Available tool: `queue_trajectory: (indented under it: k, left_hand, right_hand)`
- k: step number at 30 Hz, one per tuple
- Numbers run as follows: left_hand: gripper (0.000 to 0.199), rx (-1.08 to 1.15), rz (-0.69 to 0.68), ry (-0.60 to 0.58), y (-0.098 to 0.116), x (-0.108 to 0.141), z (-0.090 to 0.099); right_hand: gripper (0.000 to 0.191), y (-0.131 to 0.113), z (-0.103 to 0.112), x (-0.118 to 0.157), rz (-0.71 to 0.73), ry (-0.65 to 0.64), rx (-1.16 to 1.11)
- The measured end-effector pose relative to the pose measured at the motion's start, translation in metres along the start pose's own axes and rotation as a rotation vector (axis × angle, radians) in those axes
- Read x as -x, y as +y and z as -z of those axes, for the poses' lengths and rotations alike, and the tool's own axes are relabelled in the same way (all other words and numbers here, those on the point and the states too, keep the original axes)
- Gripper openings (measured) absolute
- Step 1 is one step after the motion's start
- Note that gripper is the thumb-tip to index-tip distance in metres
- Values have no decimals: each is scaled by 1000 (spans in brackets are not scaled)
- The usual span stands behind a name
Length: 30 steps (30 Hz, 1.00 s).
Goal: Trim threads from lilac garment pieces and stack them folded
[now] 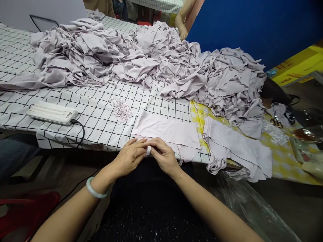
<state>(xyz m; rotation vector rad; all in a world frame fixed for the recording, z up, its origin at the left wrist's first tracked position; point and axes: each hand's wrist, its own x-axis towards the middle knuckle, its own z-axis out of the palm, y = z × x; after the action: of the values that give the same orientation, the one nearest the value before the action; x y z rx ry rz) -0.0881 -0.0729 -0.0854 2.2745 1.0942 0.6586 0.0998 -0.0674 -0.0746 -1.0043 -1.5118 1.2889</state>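
At the table's front edge, my left hand (130, 157) and my right hand (165, 156) meet at the fingertips. Between them a narrow pale strap (148, 150) of the fabric piece is pinched, its short end hanging down. The pale lilac fabric piece (166, 129) lies flat on the checked cloth just beyond my fingers, its lower part reaching over the edge. My right thumb and index finger are pressed together at the strap. My left fingers are closed around its other side and partly hide it.
A large heap of lilac fabric (151, 57) spans the back. Small scraps (121, 109) lie near a white power bank (52, 112) with a black cable. Stacked fabric pieces (237, 148) hang over the edge at right, near scissors (276, 122). Another person's hand (183, 33) touches the heap.
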Motion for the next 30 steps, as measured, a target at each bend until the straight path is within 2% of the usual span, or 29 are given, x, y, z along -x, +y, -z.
queue_trajectory:
  k: [4, 8, 13, 18, 22, 25, 27, 28, 30]
  left_hand:
    - [21, -5, 3, 13, 0, 1, 0]
    - [21, 0, -5, 5, -1, 0, -1]
    - [20, -19, -21, 18, -3, 0, -2]
    - [21, -13, -35, 20, -5, 0, -2]
    - [18, 64, -38, 43, -2, -1, -1]
    - [18, 281, 15, 216, 9, -4, 8]
    - [20, 493, 159, 315, 19, -8, 18]
    - [21, 615, 254, 315, 24, -10, 23]
    - [21, 867, 426, 244, 32, -14, 30]
  right_hand:
    - [14, -8, 8, -13, -170, 72, -159]
    - [27, -14, 17, -29, -328, 209, -369]
    - [39, -19, 24, -46, -395, 264, -506]
    - [38, -27, 26, -59, -345, 386, -544]
    - [33, -39, 23, -56, -326, 289, -551]
    - [32, -45, 10, -37, -389, 144, -555]
    - [32, -47, -2, -20, -422, 53, -529]
    - [31, -46, -8, -11, -428, 19, -509]
    - [31, -45, -17, 4, -450, -23, -487]
